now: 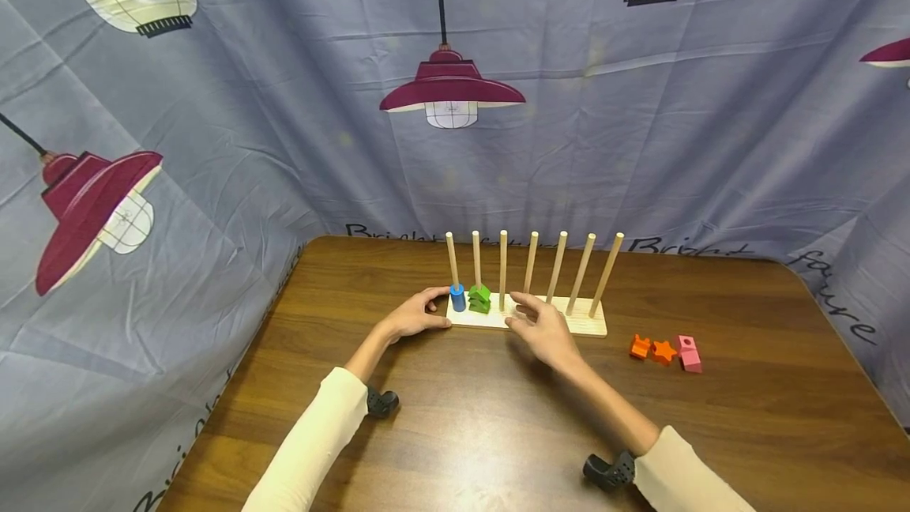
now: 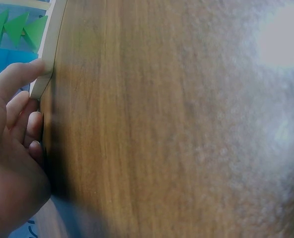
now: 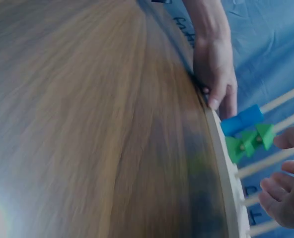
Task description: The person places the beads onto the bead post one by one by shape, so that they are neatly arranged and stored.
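A pale wooden board (image 1: pixel 586 325) with several upright pegs stands on the table. A blue cylinder (image 1: pixel 458 299) sits on the leftmost peg, and green zigzag-edged pieces (image 1: pixel 479 299) are stacked on the second. My left hand (image 1: pixel 412 317) grips the board's left end, its thumb at the front corner; the left wrist view shows this thumb on the board's edge (image 2: pixel 47 49). Over the board's middle, my right hand (image 1: pixel 547 334) has its fingers spread apart, by the third and fourth pegs. In the right wrist view, this hand (image 3: pixel 288 196) holds nothing visible, near the green pieces (image 3: pixel 249 141).
Right of the board lie two orange pieces (image 1: pixel 664 352), one star-shaped, and pink pieces (image 1: pixel 688 354) close together. A patterned grey-blue cloth (image 1: pixel 569 141) hangs behind the brown wooden table (image 1: pixel 455 417).
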A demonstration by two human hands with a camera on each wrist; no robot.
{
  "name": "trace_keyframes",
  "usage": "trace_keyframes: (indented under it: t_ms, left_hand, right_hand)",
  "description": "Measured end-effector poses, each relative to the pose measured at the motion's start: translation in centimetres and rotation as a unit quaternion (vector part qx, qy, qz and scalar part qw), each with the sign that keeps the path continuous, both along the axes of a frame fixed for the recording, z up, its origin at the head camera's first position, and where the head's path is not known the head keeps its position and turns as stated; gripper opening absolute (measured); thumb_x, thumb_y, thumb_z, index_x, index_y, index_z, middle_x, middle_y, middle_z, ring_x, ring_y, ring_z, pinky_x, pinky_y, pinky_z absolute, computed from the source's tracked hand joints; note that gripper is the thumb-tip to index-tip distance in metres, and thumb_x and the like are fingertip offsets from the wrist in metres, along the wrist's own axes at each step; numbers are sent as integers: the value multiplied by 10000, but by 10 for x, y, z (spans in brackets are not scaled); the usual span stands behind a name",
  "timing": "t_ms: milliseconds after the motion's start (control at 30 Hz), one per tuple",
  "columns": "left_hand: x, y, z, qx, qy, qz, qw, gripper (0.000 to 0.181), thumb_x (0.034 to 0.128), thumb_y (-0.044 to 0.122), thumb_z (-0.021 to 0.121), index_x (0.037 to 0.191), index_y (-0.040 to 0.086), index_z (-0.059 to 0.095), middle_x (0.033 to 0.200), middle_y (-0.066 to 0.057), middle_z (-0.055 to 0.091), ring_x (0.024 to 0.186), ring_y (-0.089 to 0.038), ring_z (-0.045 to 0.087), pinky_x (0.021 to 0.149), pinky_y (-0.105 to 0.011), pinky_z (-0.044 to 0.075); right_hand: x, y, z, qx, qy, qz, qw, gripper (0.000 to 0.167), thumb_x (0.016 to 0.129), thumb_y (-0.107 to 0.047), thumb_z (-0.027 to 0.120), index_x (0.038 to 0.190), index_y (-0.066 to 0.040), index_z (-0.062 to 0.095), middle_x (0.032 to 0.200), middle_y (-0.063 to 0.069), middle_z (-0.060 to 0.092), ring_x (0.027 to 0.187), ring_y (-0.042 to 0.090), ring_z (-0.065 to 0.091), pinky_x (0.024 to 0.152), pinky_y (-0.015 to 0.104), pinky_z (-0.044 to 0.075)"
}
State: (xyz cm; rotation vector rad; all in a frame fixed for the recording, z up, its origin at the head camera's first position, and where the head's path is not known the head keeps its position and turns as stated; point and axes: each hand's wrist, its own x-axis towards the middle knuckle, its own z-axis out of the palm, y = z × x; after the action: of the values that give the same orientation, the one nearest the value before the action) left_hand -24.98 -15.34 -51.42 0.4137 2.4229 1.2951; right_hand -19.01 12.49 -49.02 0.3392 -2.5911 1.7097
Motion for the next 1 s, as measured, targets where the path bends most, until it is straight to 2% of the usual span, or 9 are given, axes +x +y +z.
trace_keyframes:
  t_ms: [133, 300, 433, 567, 667, 733, 800, 900, 1000]
  left_hand:
    - [0, -1, 1, -55, -60, -2, 10000, 705, 884, 190, 768, 1509, 124, 450, 1165, -67, 484, 986, -216, 406, 807, -353, 350]
    - [0, 0, 0, -55, -35, -36, 10000, 703, 887, 187, 764, 1510, 111, 446, 1146, -69, 480, 983, -215, 408, 804, -348, 352]
    - [1, 1, 1, -38, 10, -31, 10000, 701, 880, 176, 767, 1503, 100, 453, 1152, -75, 484, 988, -221, 411, 812, -349, 355]
    - [1, 0, 1, -105, -20, -31, 9999, 698, 886, 187, 764, 1507, 122, 452, 1139, -69, 479, 998, -215, 409, 827, -354, 355]
    - [0, 1, -1, -118, -39, -21, 9999, 697, 891, 193, 761, 1510, 127, 449, 1119, -69, 474, 995, -215, 407, 826, -360, 353]
    - [0, 1, -2, -115, -38, -9, 9999, 695, 890, 191, 762, 1509, 129, 451, 1114, -68, 474, 992, -215, 407, 823, -360, 352]
    - [-1, 0, -2, -100, -37, -1, 9999, 692, 890, 189, 763, 1507, 129, 455, 1111, -70, 474, 989, -216, 406, 820, -362, 352]
    - [0, 0, -2, -102, -34, 1, 9999, 692, 890, 185, 763, 1507, 130, 455, 1127, -69, 476, 994, -215, 407, 822, -360, 353]
    - [0, 0, 0, -103, -30, 3, 9999, 696, 890, 181, 762, 1509, 123, 450, 1138, -74, 476, 996, -218, 408, 824, -359, 355]
  right_hand:
    - [13, 27, 4, 196, 371, 10, 9991, 414, 900, -20, 719, 1290, 66, 612, 1251, 247, 620, 1093, 391, 637, 909, 433, 503]
    - [30, 63, 7, 484, 595, -306, 9966, 344, 894, -15, 728, 1227, 41, 661, 1172, 212, 668, 1050, 383, 656, 878, 424, 518]
    - [44, 91, 7, 589, 711, -644, 9936, 309, 890, -15, 736, 1188, 38, 679, 1129, 202, 687, 1010, 340, 674, 839, 270, 524]
    - [58, 123, 6, 731, 904, -1103, 9871, 275, 884, -20, 745, 1146, 43, 691, 1068, 211, 701, 922, 63, 669, 788, 103, 458]
    - [68, 150, 7, 966, 963, -1598, 9777, 258, 890, -51, 746, 1133, 21, 701, 1037, 219, 704, 862, -127, 578, 753, 68, 428]
    - [74, 169, 6, 1150, 927, -1964, 9693, 256, 893, -88, 752, 1133, -8, 710, 1022, 208, 710, 837, -179, 542, 732, 60, 413]
    - [80, 187, 4, 1292, 850, -2255, 9619, 265, 895, -123, 758, 1138, -27, 713, 995, 148, 726, 822, -196, 524, 704, 66, 395]
    - [85, 211, -1, 1374, 608, -2466, 9574, 307, 892, -169, 772, 1154, -24, 703, 939, -50, 730, 811, -210, 512, 689, 88, 373]
    - [87, 230, -9, 1316, 193, -2306, 9639, 412, 892, -219, 779, 1209, 14, 658, 930, -183, 686, 816, -205, 498, 681, 128, 367]
